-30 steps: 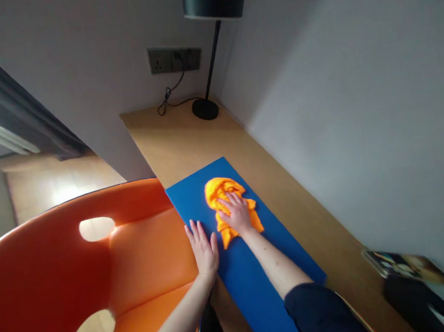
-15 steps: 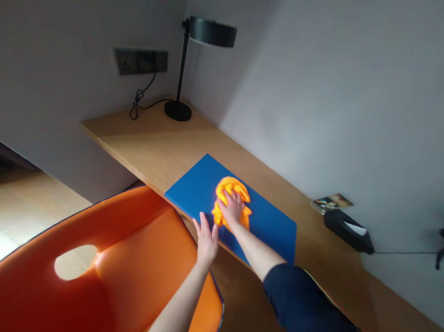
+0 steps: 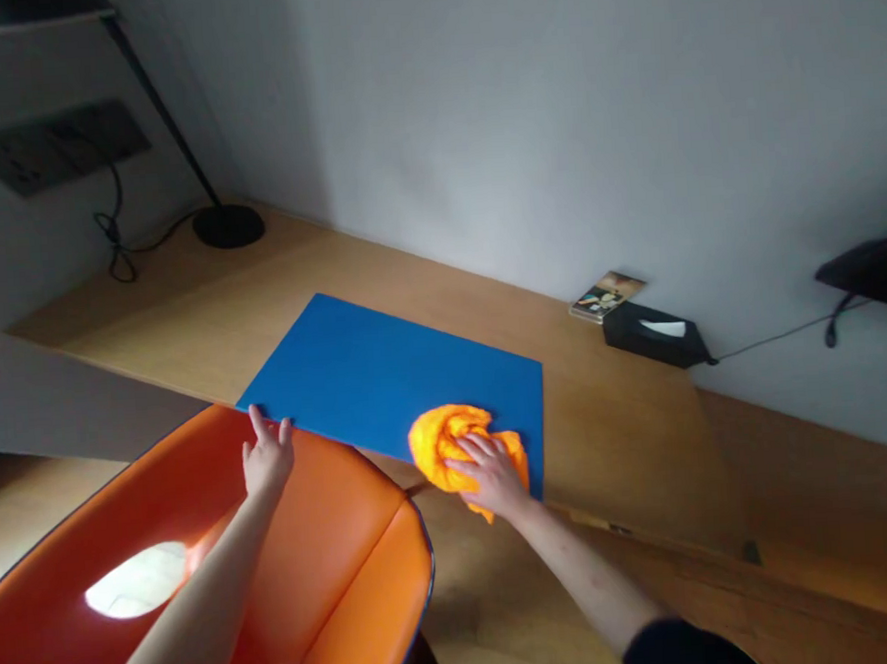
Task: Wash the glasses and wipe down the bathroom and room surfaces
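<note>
A flat blue board or mat (image 3: pixel 385 361) lies on the wooden desk, its near edge along the desk's front edge. On its near right part sits a crumpled orange cloth (image 3: pixel 439 437), partly hanging over the front edge. My right hand (image 3: pixel 493 474) is on top of the cloth, fingers bent into its folds and pressing it down. Over at the board's near left corner, my left hand (image 3: pixel 269 461) has its fingers apart, with fingertips at the board's edge; it holds nothing.
An orange chair (image 3: pixel 320 520) stands against the desk front, under my left arm. The black lamp (image 3: pixel 228 226) and its cord are at the far left of the desk (image 3: pixel 606 422). A black tissue box (image 3: pixel 650 334) and a small booklet (image 3: pixel 608 294) lie by the wall.
My right hand has moved the cloth from the board's middle to its near right end. My left hand has shifted left along the front edge to the near left corner. The view has turned right.
</note>
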`<state>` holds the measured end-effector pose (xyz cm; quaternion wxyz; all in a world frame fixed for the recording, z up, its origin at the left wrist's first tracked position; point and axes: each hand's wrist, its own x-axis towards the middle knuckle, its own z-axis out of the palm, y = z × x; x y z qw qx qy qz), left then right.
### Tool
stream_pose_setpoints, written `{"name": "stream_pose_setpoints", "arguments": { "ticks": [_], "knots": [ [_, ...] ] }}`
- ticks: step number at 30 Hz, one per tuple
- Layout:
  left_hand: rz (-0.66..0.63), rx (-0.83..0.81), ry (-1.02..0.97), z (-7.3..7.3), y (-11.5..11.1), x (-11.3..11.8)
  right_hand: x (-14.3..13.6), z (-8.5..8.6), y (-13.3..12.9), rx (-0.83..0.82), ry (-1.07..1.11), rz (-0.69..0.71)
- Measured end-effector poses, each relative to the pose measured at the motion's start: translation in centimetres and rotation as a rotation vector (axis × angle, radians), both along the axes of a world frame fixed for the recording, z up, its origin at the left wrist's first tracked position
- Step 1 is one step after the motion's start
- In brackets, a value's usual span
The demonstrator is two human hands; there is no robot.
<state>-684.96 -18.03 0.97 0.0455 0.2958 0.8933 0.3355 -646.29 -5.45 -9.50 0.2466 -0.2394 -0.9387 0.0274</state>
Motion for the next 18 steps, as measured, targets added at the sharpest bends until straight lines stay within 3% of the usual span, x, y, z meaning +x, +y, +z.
{"name": "stream_pose_setpoints", "arguments": {
  "ticks": [2,4,6,8,10,13,15,18],
  "knots": [
    [0.022,-0.061,0.007,0.4,0.0,0.9,7.9,-3.6,-0.2,0.059,0.052,-0.172],
    [0.019,-0.113,0.001,0.8,-0.2,0.9,13.4,-6.7,-0.9,0.092,0.108,-0.313],
    [-0.031,-0.178,-0.018,1.1,-0.9,-0.2,15.9,-8.8,-1.9,0.07,0.199,-0.462],
    [-0.125,-0.213,0.002,1.4,-2.4,-2.2,15.3,-9.6,-3.2,0.01,0.332,-0.645],
    [-0.191,-0.181,0.1,1.4,-5.2,-5.0,11.6,-9.2,-4.6,-0.053,0.459,-0.825],
    [-0.146,-0.146,0.32,0.4,-11.6,-9.9,2.1,-6.6,-7.4,-0.11,0.508,-0.924],
    [-0.098,-0.226,0.4,-1.0,-16.8,-13.6,-5.7,-4.7,-9.9,-0.149,0.461,-0.831],
    [-0.04,-0.415,0.392,-4.0,-24.6,-19.4,-17.5,-3.6,-14.1,-0.297,0.346,-0.508]
  ]
}}
